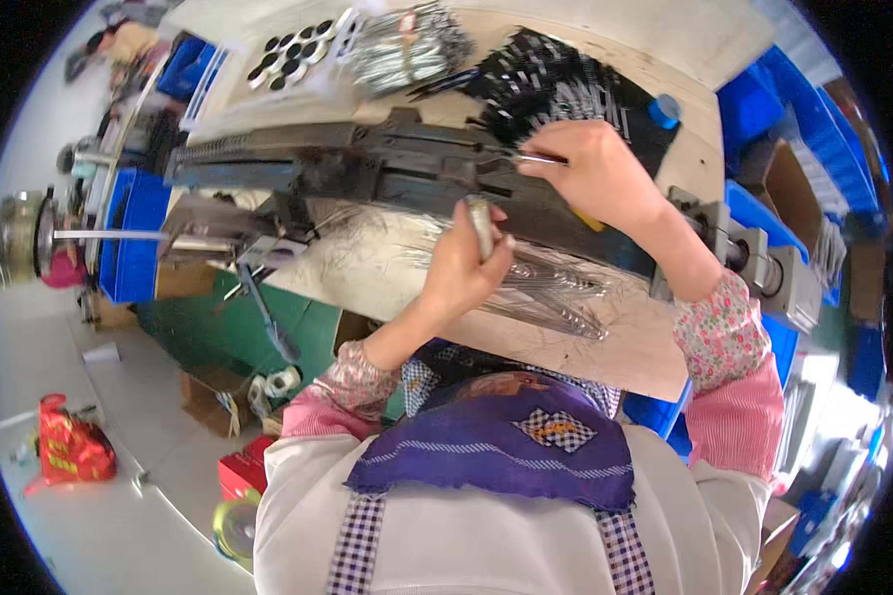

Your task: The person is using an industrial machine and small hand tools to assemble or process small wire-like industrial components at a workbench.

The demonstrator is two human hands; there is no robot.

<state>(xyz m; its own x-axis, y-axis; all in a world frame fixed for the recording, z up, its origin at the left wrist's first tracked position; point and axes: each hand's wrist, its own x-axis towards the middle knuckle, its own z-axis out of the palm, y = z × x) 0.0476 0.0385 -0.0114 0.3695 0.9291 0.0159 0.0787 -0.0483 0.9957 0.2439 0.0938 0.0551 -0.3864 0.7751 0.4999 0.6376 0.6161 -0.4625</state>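
A long dark metal machine bed (318, 164) with slots and raised blocks lies across the workbench before me. My left hand (463, 266) is closed around a worn, pale cylindrical handle (480, 226) that stands up at the bed's front side. What joins its lower end is hidden by my fingers. Farther right, my right hand (590, 169) pinches a thin, shiny metal piece (543, 159) and holds it level at the bed's right part. Beyond that hand, many thin metal pieces (585, 104) lie on a black sheet. Below the bed, bundles of bent metal wires (551, 293) rest on the wooden bench.
At the back are a tied bundle of silvery wires (407, 50), a tray of black-topped round parts (293, 55) and a blue cap (665, 111). Blue bins (129, 233) stand left and right. A clamp-like metal fixture (764, 268) sits by my right forearm.
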